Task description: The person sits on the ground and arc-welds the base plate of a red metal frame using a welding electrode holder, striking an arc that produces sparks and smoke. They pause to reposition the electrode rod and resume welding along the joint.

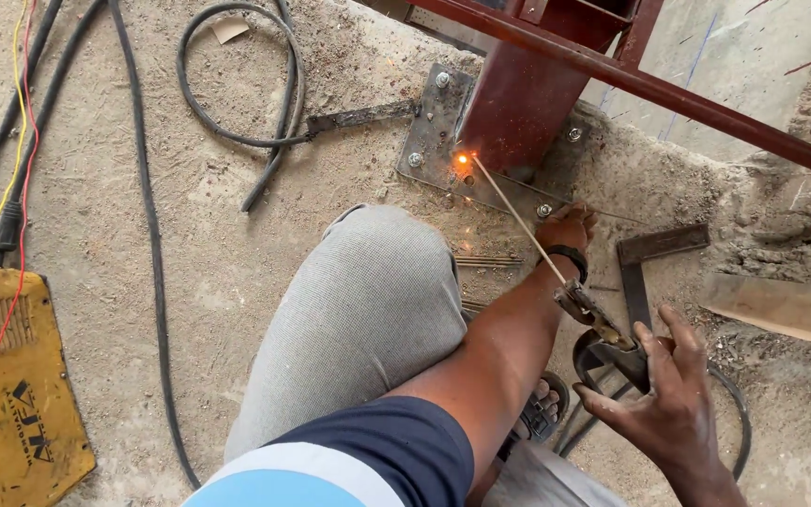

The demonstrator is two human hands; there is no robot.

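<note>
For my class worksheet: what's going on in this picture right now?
A crouching person is welding. The right hand holds an electrode holder whose rod reaches to a bolted steel base plate under a red column, with an orange glow at its tip. The left hand rests on the ground beside the plate. A yellow welding machine sits nearby.

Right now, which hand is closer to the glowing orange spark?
The left hand. It rests on the ground just right of the spark by the steel plate; the right hand holds the electrode holder much farther back.

Welding machine (11, 394) lies left of knee (368, 291); base plate (434, 131) beyond.
</note>
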